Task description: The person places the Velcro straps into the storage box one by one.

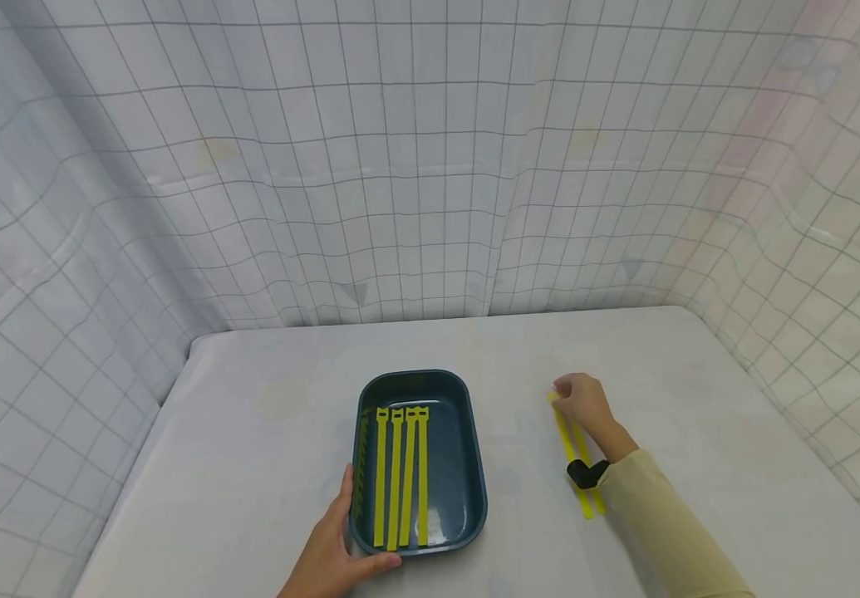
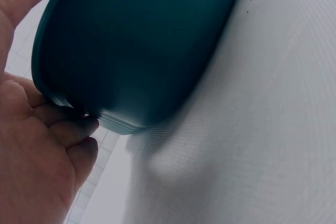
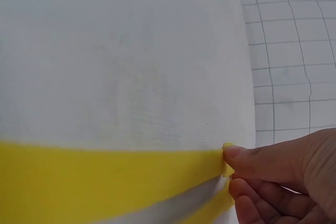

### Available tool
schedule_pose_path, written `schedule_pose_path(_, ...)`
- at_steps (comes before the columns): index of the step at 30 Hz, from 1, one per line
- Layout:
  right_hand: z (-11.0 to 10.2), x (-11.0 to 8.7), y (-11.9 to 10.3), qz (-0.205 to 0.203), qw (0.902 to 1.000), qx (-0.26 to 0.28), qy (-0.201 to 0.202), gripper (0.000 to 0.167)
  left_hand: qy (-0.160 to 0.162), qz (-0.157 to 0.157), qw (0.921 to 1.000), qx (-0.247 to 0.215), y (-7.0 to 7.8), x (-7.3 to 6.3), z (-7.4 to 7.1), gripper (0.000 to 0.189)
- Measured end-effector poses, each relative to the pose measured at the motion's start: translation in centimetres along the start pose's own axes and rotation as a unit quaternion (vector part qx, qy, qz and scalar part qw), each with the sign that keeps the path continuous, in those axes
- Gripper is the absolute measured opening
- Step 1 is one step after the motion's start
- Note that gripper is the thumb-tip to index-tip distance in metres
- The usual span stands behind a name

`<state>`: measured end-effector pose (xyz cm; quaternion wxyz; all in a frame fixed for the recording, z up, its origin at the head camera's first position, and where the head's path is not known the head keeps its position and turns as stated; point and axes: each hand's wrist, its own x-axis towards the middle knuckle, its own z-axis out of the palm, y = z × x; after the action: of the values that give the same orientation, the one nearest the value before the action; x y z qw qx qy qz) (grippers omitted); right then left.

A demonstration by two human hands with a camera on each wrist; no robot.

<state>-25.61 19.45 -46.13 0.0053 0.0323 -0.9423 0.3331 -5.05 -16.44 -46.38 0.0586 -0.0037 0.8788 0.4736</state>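
A dark teal tray (image 1: 454,465) lies on the table, with several yellow cable ties (image 1: 395,473) side by side in its left half, slotted heads at the far end. My left hand (image 1: 328,544) grips its near left corner, thumb along the near side; the left wrist view shows fingers curled at the tray's wall (image 2: 136,51). To the right, my right hand (image 1: 585,403) pinches the head end of a yellow cable tie (image 3: 115,182) between thumb and fingers. Another cable tie (image 3: 210,208) runs close beside it, its head partly hidden at the fingertips.
The white-covered table (image 1: 272,432) stretches out on both sides of the tray. A grid-patterned curtain (image 1: 422,183) hangs behind it and along both sides. A black wrist strap (image 1: 587,474) on my right arm covers part of the two ties.
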Motion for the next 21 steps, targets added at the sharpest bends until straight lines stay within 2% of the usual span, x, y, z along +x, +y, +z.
schedule_pose_path(5,-0.4,0.2,0.3,0.017,0.9996,0.021,-0.008,0.028,-0.001,0.002,1.0,-0.004,0.0,0.0,0.1,0.126)
schedule_pose_path(14,-0.4,0.4,1.1,0.074,0.9955,0.043,-0.039,0.021,-0.002,0.005,1.0,-0.004,0.0,-0.1,0.1,0.126)
schedule_pose_path(21,-0.4,0.3,1.0,0.062,0.9966,0.034,-0.042,0.023,0.002,0.009,1.0,-0.002,-0.3,0.0,0.1,0.125)
